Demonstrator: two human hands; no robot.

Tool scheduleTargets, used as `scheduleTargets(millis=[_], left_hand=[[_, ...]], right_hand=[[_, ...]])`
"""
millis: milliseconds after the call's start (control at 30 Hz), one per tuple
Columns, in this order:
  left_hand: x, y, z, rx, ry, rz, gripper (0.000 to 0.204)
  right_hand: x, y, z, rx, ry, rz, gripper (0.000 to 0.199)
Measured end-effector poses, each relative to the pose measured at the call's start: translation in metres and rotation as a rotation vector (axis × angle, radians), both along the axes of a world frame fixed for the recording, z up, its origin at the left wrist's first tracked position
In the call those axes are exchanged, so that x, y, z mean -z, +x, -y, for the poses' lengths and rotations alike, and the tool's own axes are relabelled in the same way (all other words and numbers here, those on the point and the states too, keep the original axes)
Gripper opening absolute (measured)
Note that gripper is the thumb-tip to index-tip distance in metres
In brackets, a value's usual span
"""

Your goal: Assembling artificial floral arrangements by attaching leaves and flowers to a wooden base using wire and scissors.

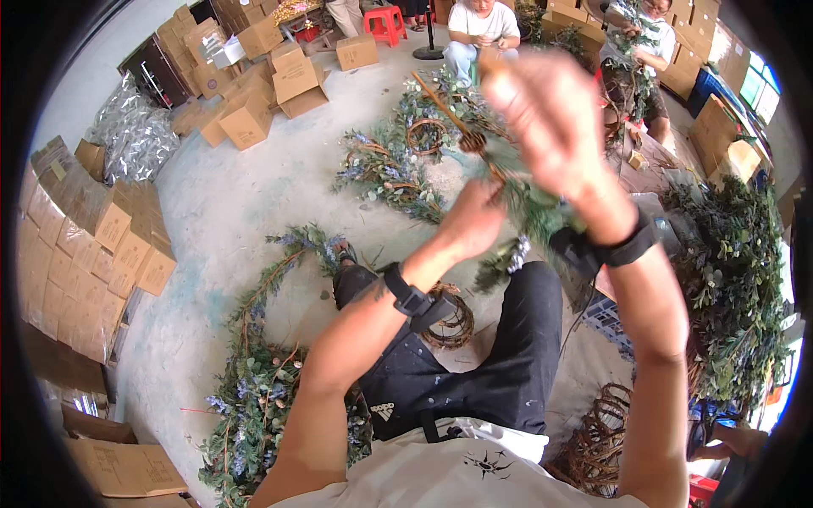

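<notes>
My left hand (474,218) is raised over my lap, its fingers closed on a green garland (538,207) with needle-like leaves. From beside that hand a brown stem (440,103) with a dark brown cone-like piece (472,142) slants up to the left. Above and to the right is my right hand (550,118), smeared by motion. Its fingers look bent, but what they hold, if anything, is unclear. A pale flower cluster (517,252) hangs from the lower part of the greenery, near my right knee.
Twig rings (449,326) lie between my feet, with more wound vines (597,432) at lower right. Flowered garlands (254,406) spread across the floor at left and ahead. Cardboard boxes (93,245) line the left. Two people (483,34) sit ahead; a greenery heap (732,279) stands right.
</notes>
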State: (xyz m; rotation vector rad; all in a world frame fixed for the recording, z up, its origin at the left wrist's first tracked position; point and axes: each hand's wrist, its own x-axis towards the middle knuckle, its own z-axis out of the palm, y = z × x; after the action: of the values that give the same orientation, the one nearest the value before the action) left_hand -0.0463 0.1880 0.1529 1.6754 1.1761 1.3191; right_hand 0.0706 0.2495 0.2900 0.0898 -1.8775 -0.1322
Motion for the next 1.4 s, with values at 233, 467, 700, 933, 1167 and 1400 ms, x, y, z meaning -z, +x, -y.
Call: scheduleTargets(millis=[233,467,700,933,1167,1400], left_hand=[[0.063,0.021,0.002,-0.086,-0.052,-0.086,0.033],[0.068,0.045,0.002,-0.198,-0.168,-0.464,0.021],[0.093,0.049,0.022,-0.203,-0.132,-0.548,0.020],[0.046,0.028,0.114,-0.161,-0.250,-0.334,0.030],[0.043,0.008,0.112,-0.385,0.044,0.111,0.019],[0.022,-0.015,0.095,-0.506,0.180,0.215,0.019]], right_hand=[[0.134,0.022,0.013,-0.234,-1.069,0.223,0.030],[0.160,0.042,-0.007,-0.385,-1.543,0.129,0.028],[0.178,0.060,0.021,-0.422,-1.489,0.258,0.027],[0.216,0.074,0.069,-0.164,-1.365,-0.089,0.023],[0.232,0.046,0.108,-0.194,-0.959,0.142,0.029],[0.204,0.080,0.031,0.288,-1.133,-0.220,0.033]])
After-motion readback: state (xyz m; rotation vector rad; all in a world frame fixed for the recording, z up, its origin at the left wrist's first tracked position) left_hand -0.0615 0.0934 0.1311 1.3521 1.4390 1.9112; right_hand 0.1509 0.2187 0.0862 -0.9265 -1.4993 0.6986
